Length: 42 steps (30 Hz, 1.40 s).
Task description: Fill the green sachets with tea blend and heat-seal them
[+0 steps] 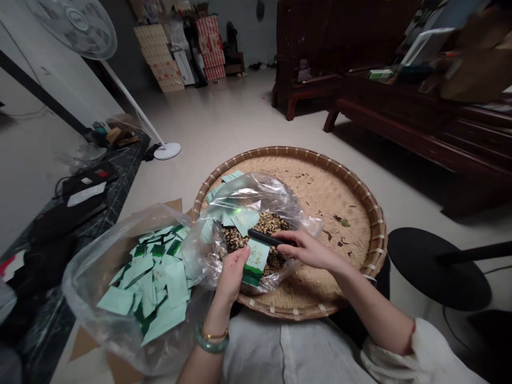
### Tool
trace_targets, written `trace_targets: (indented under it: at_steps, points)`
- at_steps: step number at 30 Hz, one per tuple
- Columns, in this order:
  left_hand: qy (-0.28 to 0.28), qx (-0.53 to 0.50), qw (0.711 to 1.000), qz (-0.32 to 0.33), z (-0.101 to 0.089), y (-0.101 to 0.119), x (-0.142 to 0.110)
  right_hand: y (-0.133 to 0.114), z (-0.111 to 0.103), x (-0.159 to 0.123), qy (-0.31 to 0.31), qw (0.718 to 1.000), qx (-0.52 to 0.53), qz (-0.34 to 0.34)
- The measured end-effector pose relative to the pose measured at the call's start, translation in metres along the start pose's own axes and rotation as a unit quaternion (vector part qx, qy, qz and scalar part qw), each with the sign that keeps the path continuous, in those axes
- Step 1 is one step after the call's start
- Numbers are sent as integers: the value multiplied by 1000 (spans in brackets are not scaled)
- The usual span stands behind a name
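My left hand [234, 274] grips a pale green and dark green paper packet [256, 261] upright over a clear plastic bag [256, 197]. That bag lies in a round woven bamboo tray [374, 234] and holds dark crumbled dried material [240, 240] and several green packets. My right hand [308, 250] holds a slim black tool [266, 238], possibly a cutter, with its tip at the packet's top edge. The tool's blade, if any, is hidden. To the left, a larger clear bag [140, 288] is full of several loose green packets.
A dark wooden bench [396, 101] stands along the right, with a round black stand base [436, 269] nearer me. On the left are a dark marble-patterned table [128, 160] with black items, and a white standing fan [160, 152]. Stacked cartons lean at the far wall.
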<state>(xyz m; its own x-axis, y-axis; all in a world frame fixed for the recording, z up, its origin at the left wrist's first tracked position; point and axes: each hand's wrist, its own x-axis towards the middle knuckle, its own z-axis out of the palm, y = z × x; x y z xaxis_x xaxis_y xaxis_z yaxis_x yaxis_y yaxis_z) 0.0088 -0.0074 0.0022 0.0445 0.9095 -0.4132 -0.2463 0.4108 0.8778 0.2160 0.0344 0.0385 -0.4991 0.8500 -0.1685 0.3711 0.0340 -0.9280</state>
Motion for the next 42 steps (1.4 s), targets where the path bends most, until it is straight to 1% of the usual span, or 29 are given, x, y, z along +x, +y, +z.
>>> trace_targets:
  at_steps: [5,9,11,13,16,19,23,27,30,34,38,42]
  points:
    - [19,39,998,45,-4,-6,3,4,3,2,-17,997,61,39]
    - [31,86,993,72,-7,-9,3,7,-1,2,-44,985,139,87]
    - [38,89,992,75,-8,-8,3,10,-5,0,-34,979,174,100]
    - [48,86,992,75,-10,-7,4,12,-9,-2,-17,978,181,107]
    - [39,92,993,70,-10,-5,4,16,-9,-2,-18,985,137,102]
    - [18,106,992,61,-9,-4,4,18,-3,1,-29,991,102,82]
    - [11,121,991,59,-8,0,1,19,5,5,-9,997,68,38]
    - [31,65,995,64,-5,12,4,19,7,4,-15,999,44,15]
    - [36,24,998,44,-1,19,8,20,10,3,-22,1000,17,2]
    - [44,-12,998,38,6,21,11,20,14,5,-14,1000,-9,-18]
    - [44,-15,998,49,11,20,8,14,18,7,-20,998,-30,-41]
    - [46,-8,998,48,12,19,6,7,20,5,-15,997,-61,-40]
